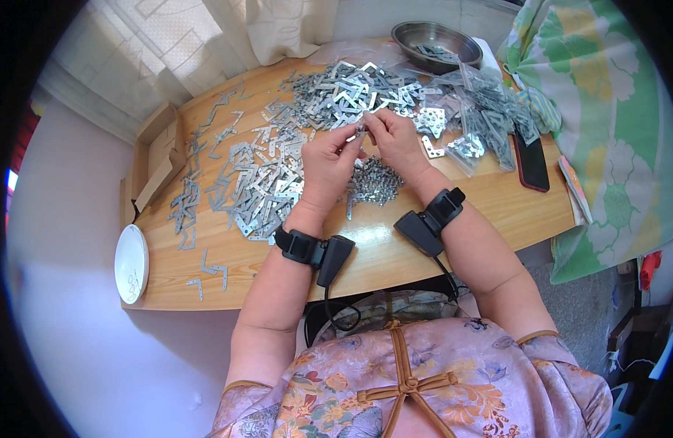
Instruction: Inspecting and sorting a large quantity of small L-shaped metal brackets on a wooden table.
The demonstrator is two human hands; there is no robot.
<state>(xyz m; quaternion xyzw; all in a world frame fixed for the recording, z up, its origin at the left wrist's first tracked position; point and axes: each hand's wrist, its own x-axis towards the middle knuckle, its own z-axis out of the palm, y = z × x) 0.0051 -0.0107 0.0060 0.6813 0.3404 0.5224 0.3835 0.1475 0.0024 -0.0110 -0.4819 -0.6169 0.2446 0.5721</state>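
My left hand [329, 164] and my right hand [396, 142] meet above the middle of the table, fingertips pinched close together. Between them shows a small metallic bit, too small and too covered by the fingers to name. Right below my hands lies a heap of small shiny screws [376, 181]. Flat L-shaped corner brackets [267, 186] are piled to the left of my left hand. Beyond the fingertips a larger heap of silver brackets [343, 91] spreads out. One bracket [432, 148] lies apart, beside my right hand.
Clear plastic bags of metal parts [490, 109] lie at the right, near a dark phone [531, 164]. A steel bowl [402, 35] stands at the back. An open cardboard box [161, 157] and a white plate [131, 252] sit along the left edge. Wristband devices have dangling cables.
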